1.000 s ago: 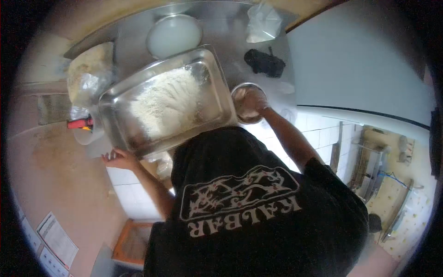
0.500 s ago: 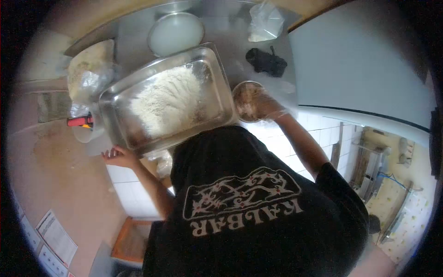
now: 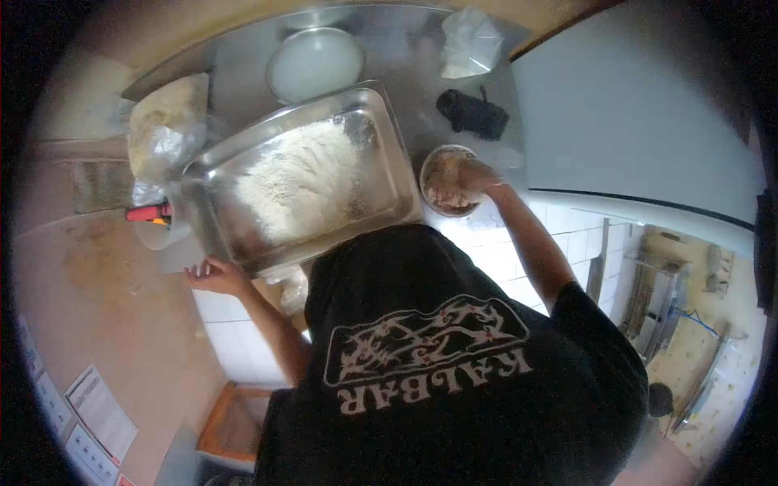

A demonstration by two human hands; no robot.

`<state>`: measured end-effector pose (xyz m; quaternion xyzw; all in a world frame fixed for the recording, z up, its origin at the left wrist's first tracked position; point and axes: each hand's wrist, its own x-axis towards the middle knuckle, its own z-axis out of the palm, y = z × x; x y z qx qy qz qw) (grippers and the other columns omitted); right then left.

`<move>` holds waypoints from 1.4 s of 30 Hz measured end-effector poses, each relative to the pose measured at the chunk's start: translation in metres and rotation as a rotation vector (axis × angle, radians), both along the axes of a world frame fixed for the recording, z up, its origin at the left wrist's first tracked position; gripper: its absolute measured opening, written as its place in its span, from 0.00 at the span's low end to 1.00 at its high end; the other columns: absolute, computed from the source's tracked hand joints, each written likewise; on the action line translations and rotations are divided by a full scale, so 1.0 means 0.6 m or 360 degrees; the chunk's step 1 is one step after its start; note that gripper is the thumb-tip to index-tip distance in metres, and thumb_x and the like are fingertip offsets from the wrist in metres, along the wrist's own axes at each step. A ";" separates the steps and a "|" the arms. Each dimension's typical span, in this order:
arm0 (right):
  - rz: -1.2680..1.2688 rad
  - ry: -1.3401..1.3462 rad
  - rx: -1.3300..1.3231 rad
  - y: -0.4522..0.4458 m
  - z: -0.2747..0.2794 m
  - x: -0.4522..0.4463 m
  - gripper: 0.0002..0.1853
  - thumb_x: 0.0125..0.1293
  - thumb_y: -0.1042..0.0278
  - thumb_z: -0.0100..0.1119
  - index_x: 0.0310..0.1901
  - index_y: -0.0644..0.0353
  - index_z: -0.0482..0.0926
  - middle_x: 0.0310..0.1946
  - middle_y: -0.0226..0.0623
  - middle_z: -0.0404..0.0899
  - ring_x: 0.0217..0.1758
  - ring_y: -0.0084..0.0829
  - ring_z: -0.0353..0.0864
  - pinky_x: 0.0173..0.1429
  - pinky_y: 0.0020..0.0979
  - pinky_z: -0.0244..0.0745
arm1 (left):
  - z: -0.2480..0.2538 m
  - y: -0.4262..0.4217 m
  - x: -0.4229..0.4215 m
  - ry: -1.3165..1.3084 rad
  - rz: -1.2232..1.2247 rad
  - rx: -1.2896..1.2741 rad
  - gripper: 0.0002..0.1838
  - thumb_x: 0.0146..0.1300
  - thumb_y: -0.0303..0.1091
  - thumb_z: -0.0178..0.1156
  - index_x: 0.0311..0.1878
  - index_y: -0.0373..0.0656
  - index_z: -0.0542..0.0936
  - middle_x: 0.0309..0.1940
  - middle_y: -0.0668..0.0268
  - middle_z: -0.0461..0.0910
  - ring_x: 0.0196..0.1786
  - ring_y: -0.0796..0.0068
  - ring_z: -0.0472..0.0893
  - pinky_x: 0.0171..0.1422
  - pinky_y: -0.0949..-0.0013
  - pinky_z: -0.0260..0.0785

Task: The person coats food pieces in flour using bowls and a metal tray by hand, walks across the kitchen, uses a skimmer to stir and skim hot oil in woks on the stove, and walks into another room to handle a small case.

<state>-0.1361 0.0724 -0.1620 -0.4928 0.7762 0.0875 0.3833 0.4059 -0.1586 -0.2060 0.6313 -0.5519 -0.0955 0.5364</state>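
Observation:
My right hand [image 3: 480, 175] reaches into the far right side of a round bowl [image 3: 427, 197] holding a wet-looking, brownish-pink mixture [image 3: 448, 194]. Its fingers are blurred and partly sunk out of sight, and something clear like a plastic glove shows at the wrist. Left of the bowl stands a deep rectangular metal tray [image 3: 403, 180] with a heap of white flour-like powder [image 3: 300, 178] spread over its bottom. My left hand [image 3: 217, 277] hovers by the tray's near left corner, fingers apart and holding nothing; whether it touches the rim I cannot tell.
Behind the tray sits a round pale bowl [image 3: 316, 66]. A plastic bag [image 3: 168, 121] and a white container [image 3: 158, 235] with a red-handled tool [image 3: 148, 213] stand left. At the right lie a black object [image 3: 472, 113] and a clear bag [image 3: 470, 44], beside a large pale-grey surface [image 3: 632, 105].
My right hand has shifted from over the bowl's middle toward its far right side, uncovering more of the mixture. My left hand stays by the tray corner. The whole view has shifted slightly.

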 end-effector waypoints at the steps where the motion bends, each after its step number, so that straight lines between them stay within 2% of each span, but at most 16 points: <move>1: 0.0072 -0.0002 0.0021 0.007 0.023 0.001 0.32 0.61 0.45 0.59 0.61 0.58 0.73 0.58 0.49 0.76 0.64 0.43 0.73 0.66 0.42 0.67 | -0.009 -0.003 0.005 0.0023 -0.0009 0.0022 0.29 0.63 0.27 0.56 0.65 0.33 0.58 0.56 0.51 0.62 0.44 0.64 0.72 0.45 0.65 0.75; 4: 0.0417 0.0217 -0.0016 0.033 0.056 0.013 0.30 0.62 0.47 0.59 0.60 0.57 0.74 0.56 0.49 0.77 0.62 0.42 0.74 0.65 0.42 0.68 | -0.011 -0.006 0.008 0.0047 -0.0015 0.0072 0.29 0.63 0.27 0.56 0.65 0.33 0.58 0.56 0.51 0.62 0.44 0.64 0.72 0.45 0.65 0.75; 8: 0.0954 0.0851 -0.0327 0.062 -0.006 0.023 0.27 0.62 0.50 0.58 0.60 0.55 0.76 0.54 0.49 0.79 0.60 0.41 0.77 0.64 0.41 0.69 | 0.020 0.004 -0.015 -0.0035 0.0030 0.0066 0.29 0.64 0.29 0.56 0.66 0.34 0.57 0.55 0.51 0.63 0.44 0.65 0.72 0.45 0.65 0.75; 13: 0.0379 0.0650 -0.0292 0.047 -0.067 0.063 0.23 0.65 0.53 0.54 0.58 0.57 0.77 0.51 0.51 0.80 0.56 0.40 0.79 0.63 0.42 0.70 | 0.024 0.005 -0.010 -0.0153 0.0022 0.0050 0.30 0.64 0.32 0.56 0.66 0.34 0.58 0.54 0.51 0.64 0.44 0.64 0.74 0.45 0.63 0.75; 15: 0.0169 0.0478 0.0035 0.005 -0.025 0.041 0.25 0.65 0.51 0.54 0.58 0.58 0.77 0.50 0.51 0.80 0.56 0.43 0.79 0.63 0.43 0.70 | 0.023 0.003 -0.014 -0.0285 0.0097 0.0081 0.30 0.64 0.32 0.57 0.65 0.34 0.58 0.54 0.51 0.65 0.44 0.64 0.74 0.45 0.62 0.75; 18: -0.0130 0.0040 -0.0288 0.035 -0.117 -0.036 0.33 0.60 0.41 0.58 0.59 0.58 0.76 0.53 0.50 0.79 0.57 0.46 0.78 0.64 0.45 0.69 | 0.048 0.008 -0.031 -0.0050 -0.0017 -0.0057 0.29 0.63 0.31 0.57 0.65 0.34 0.60 0.51 0.52 0.68 0.45 0.63 0.74 0.48 0.61 0.74; 19: -0.0004 0.0127 0.0041 0.018 -0.073 -0.038 0.39 0.56 0.34 0.60 0.62 0.55 0.74 0.61 0.46 0.74 0.64 0.46 0.73 0.69 0.44 0.65 | 0.061 0.006 -0.047 -0.0107 -0.0071 -0.0124 0.27 0.63 0.30 0.56 0.64 0.34 0.61 0.50 0.53 0.69 0.45 0.64 0.74 0.48 0.61 0.73; 21: -0.0033 0.0117 -0.0168 0.030 0.040 -0.007 0.40 0.56 0.34 0.61 0.64 0.54 0.72 0.64 0.46 0.71 0.66 0.44 0.71 0.70 0.42 0.63 | 0.093 0.016 -0.086 -0.0220 -0.0183 -0.0247 0.24 0.63 0.28 0.56 0.61 0.33 0.64 0.48 0.53 0.71 0.46 0.64 0.75 0.49 0.63 0.73; 25: -0.0106 0.0040 -0.0061 0.031 0.182 0.017 0.35 0.57 0.52 0.66 0.63 0.63 0.71 0.56 0.50 0.77 0.59 0.44 0.77 0.65 0.42 0.69 | 0.175 0.038 -0.254 -0.0014 -0.0984 0.0021 0.16 0.63 0.24 0.54 0.54 0.36 0.70 0.49 0.56 0.77 0.45 0.68 0.77 0.51 0.67 0.72; 28: -0.0158 -0.0187 -0.0344 0.071 0.093 -0.003 0.40 0.56 0.52 0.68 0.68 0.58 0.66 0.60 0.49 0.74 0.63 0.46 0.73 0.69 0.44 0.66 | 0.215 0.068 -0.397 -0.0040 -0.1974 0.0490 0.15 0.63 0.22 0.53 0.53 0.39 0.72 0.47 0.56 0.81 0.43 0.67 0.80 0.51 0.66 0.73; 30: -0.0011 0.0175 -0.0561 0.094 -0.030 0.001 0.41 0.54 0.52 0.69 0.68 0.54 0.65 0.62 0.48 0.72 0.65 0.48 0.71 0.71 0.45 0.63 | 0.229 0.110 -0.490 -0.0175 -0.2330 0.0737 0.15 0.64 0.26 0.54 0.54 0.38 0.73 0.45 0.51 0.81 0.45 0.61 0.82 0.51 0.61 0.75; 32: 0.0225 0.0522 -0.0574 0.100 -0.064 0.022 0.39 0.55 0.51 0.68 0.67 0.53 0.67 0.62 0.48 0.72 0.64 0.48 0.71 0.69 0.45 0.64 | 0.194 0.133 -0.581 -0.0643 -0.2611 0.0647 0.18 0.62 0.27 0.57 0.55 0.40 0.72 0.44 0.51 0.81 0.42 0.58 0.83 0.50 0.58 0.76; 34: 0.0542 0.0852 -0.0405 0.076 -0.047 0.061 0.35 0.56 0.48 0.64 0.64 0.54 0.70 0.60 0.48 0.73 0.59 0.47 0.75 0.64 0.42 0.70 | 0.088 0.156 -0.654 -0.0835 -0.2511 0.0005 0.17 0.63 0.33 0.57 0.54 0.39 0.74 0.40 0.50 0.81 0.39 0.54 0.83 0.49 0.57 0.75; 36: 0.0295 0.0331 -0.0173 0.051 0.015 0.043 0.42 0.49 0.51 0.72 0.66 0.53 0.68 0.64 0.48 0.69 0.70 0.48 0.64 0.75 0.43 0.55 | 0.047 0.149 -0.708 -0.1239 -0.2587 0.0451 0.17 0.63 0.33 0.55 0.53 0.36 0.74 0.46 0.45 0.79 0.48 0.48 0.81 0.53 0.55 0.74; 37: 0.0156 0.0194 -0.0148 0.056 0.030 0.038 0.41 0.49 0.52 0.72 0.66 0.53 0.69 0.64 0.46 0.70 0.70 0.48 0.64 0.75 0.42 0.55 | 0.033 0.150 -0.722 -0.1444 -0.2620 0.0695 0.17 0.64 0.34 0.54 0.53 0.34 0.74 0.49 0.42 0.79 0.52 0.45 0.79 0.55 0.54 0.73; 42: -0.0235 -0.0022 -0.0656 0.119 -0.027 0.026 0.39 0.47 0.58 0.72 0.64 0.54 0.70 0.61 0.49 0.72 0.67 0.47 0.68 0.71 0.42 0.61 | 0.004 0.132 -0.771 -0.1103 -0.2856 0.1650 0.21 0.61 0.40 0.57 0.50 0.33 0.74 0.44 0.47 0.81 0.41 0.57 0.83 0.45 0.57 0.75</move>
